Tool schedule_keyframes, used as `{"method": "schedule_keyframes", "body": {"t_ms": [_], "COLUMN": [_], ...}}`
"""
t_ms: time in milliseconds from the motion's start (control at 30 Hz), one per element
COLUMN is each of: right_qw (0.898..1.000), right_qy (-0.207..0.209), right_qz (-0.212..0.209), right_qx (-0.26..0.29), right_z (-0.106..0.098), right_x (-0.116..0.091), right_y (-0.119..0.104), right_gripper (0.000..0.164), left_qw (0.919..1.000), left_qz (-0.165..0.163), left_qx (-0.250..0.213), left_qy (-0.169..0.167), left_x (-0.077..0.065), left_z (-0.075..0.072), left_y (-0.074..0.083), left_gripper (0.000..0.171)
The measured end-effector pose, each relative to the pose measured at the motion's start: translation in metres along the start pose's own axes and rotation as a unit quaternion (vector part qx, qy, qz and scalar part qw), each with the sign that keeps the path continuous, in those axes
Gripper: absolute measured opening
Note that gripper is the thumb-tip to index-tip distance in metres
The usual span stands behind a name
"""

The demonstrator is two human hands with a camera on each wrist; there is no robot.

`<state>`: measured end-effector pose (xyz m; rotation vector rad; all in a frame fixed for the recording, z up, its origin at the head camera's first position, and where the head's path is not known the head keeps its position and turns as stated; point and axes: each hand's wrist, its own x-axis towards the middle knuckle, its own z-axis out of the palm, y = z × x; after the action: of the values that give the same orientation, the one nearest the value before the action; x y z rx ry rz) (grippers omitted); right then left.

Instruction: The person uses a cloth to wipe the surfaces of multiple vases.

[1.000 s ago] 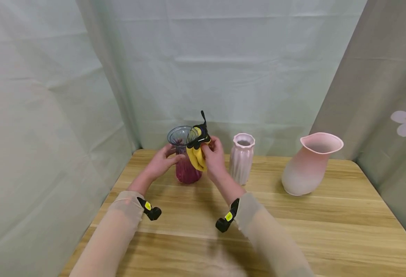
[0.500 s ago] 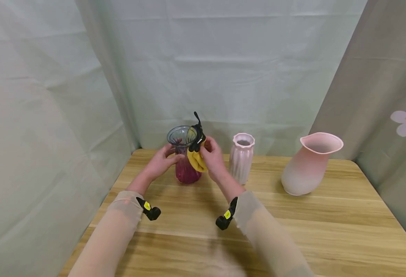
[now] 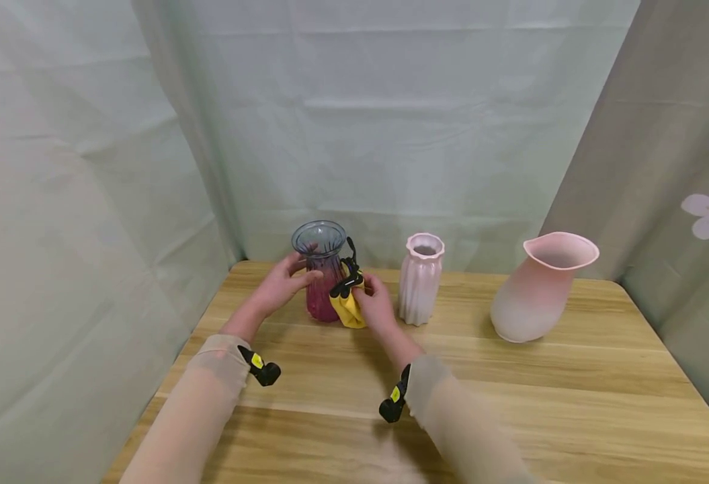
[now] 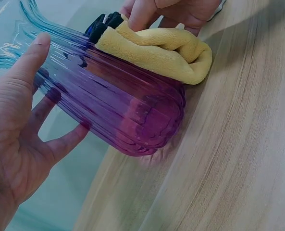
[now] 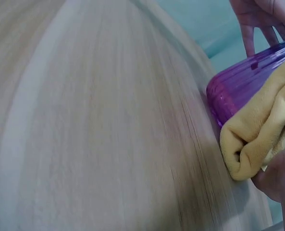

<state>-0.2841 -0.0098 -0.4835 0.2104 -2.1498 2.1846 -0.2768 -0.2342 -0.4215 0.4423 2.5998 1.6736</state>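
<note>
A ribbed glass vase, blue at the flared rim and purple-pink below, stands upright on the wooden table. My left hand holds it from the left, thumb in front and fingers behind, as the left wrist view shows through the glass. On the vase's right side, low down, my right hand grips a yellow cloth with black trim and a black loop. The folded cloth lies against the glass in the left wrist view. My right fingertips are partly hidden behind the cloth in the right wrist view.
To the right of my right hand stands a slim pale pink fluted vase. Farther right is a wide-mouthed pink and white vase. A pale curtain hangs behind the table.
My right hand has moved down the vase's right side with the cloth, from near the rim to the lower body. The left hand and the vase have stayed in place.
</note>
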Motion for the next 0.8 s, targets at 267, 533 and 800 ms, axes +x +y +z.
{"method": "schedule_keyframes", "body": {"t_ms": [267,533,800], "right_qw": [1.0,0.999,0.998], "right_qy": [0.015,0.031,0.044], "right_qz": [-0.006,-0.012,-0.024], "right_qx": [0.022,0.04,0.046], "right_z": [-0.002,-0.017,-0.027], "right_x": [-0.005,-0.017,-0.02], "right_y": [0.004,-0.014,-0.022], "right_gripper": [0.026,0.025,0.023], "left_qw": [1.0,0.9997,0.9892], "left_qz": [0.0,-0.02,-0.039], "left_qx": [-0.007,0.005,0.02], "left_qy": [0.001,0.011,0.14], "left_x": [0.0,-0.003,-0.006], "left_z": [0.003,0.007,0.032], "left_y": [0.002,0.005,0.013], "left_gripper": [0.069,0.08,0.104]}}
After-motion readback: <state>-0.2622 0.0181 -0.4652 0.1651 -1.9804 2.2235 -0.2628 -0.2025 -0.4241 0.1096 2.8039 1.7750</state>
